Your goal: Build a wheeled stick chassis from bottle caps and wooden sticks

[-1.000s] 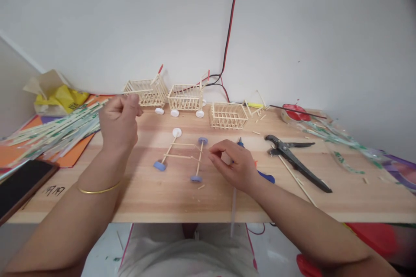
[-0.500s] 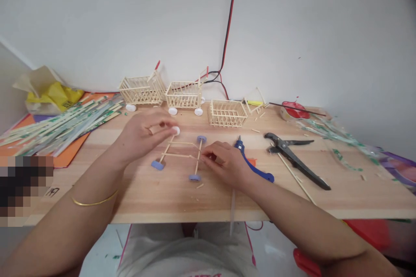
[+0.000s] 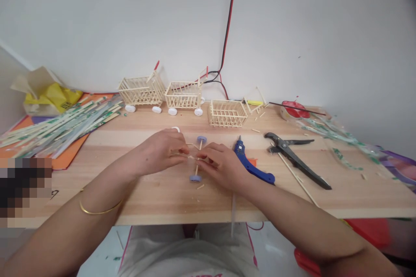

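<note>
A small stick frame with round wheels lies near the middle of the table; its right axle [image 3: 196, 169] has a blue wheel [image 3: 195, 178] at each end. My left hand [image 3: 165, 151] covers most of the frame's left part, fingertips closed at a thin crosswise stick. A white wheel [image 3: 176, 129] shows just above that hand. My right hand [image 3: 219, 162] has its fingers pinched beside the right axle, close to my left fingertips; what is between them is too small to make out. A blue glue gun [image 3: 251, 166] lies right of my right hand.
Behind stand two wheeled stick carts [image 3: 141, 91] and a stick basket [image 3: 228, 114]. Black pliers [image 3: 297, 160] lie at right, near a red container [image 3: 295, 110]. Bundled sticks [image 3: 74, 121] cover the left side. A black and red cable [image 3: 229, 21] runs down the wall.
My left hand has moved right and down from the white wheel to the crosswise stick, hiding the frame's left part. My right hand has shifted slightly left, its fingertips nearer my left hand.
</note>
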Action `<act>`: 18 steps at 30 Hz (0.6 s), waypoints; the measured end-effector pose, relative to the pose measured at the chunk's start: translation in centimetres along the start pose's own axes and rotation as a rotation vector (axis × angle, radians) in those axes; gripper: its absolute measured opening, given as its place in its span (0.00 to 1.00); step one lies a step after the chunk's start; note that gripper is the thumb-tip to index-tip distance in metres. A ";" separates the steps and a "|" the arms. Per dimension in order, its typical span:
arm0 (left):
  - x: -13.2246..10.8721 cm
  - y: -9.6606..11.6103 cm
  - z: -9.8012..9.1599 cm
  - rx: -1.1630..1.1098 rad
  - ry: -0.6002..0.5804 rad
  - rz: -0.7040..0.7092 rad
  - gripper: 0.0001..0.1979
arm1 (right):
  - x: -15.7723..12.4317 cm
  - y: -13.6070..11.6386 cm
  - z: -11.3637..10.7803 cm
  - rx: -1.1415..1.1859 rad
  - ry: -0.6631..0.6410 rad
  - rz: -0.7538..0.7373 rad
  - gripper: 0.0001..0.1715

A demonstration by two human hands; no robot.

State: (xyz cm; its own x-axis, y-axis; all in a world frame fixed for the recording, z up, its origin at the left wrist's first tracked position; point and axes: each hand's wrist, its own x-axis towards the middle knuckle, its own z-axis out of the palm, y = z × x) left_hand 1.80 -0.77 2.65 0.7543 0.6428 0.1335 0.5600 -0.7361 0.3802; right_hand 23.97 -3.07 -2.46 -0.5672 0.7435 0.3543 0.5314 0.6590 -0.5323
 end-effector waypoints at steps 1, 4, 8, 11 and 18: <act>0.0 0.0 0.0 -0.002 0.002 -0.003 0.10 | 0.0 0.0 0.1 0.001 -0.003 -0.001 0.06; -0.1 -0.1 0.2 -0.011 0.010 -0.012 0.10 | 0.1 0.2 0.3 0.000 0.003 -0.015 0.05; 0.0 -0.1 0.3 -0.011 0.018 -0.029 0.09 | 0.2 0.1 0.3 0.010 0.023 -0.034 0.04; 0.1 -0.1 0.3 -0.017 0.022 -0.029 0.08 | 0.3 0.0 0.2 0.016 0.016 -0.038 0.03; 0.1 -0.3 0.4 -0.025 0.019 -0.031 0.07 | 0.3 0.2 0.4 0.014 0.012 -0.047 0.04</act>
State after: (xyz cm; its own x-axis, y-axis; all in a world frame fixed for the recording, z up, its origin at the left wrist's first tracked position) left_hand 1.82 -0.56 2.19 0.7302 0.6690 0.1387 0.5736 -0.7105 0.4075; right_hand 23.67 -2.80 -2.72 -0.5834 0.7134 0.3883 0.4958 0.6914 -0.5255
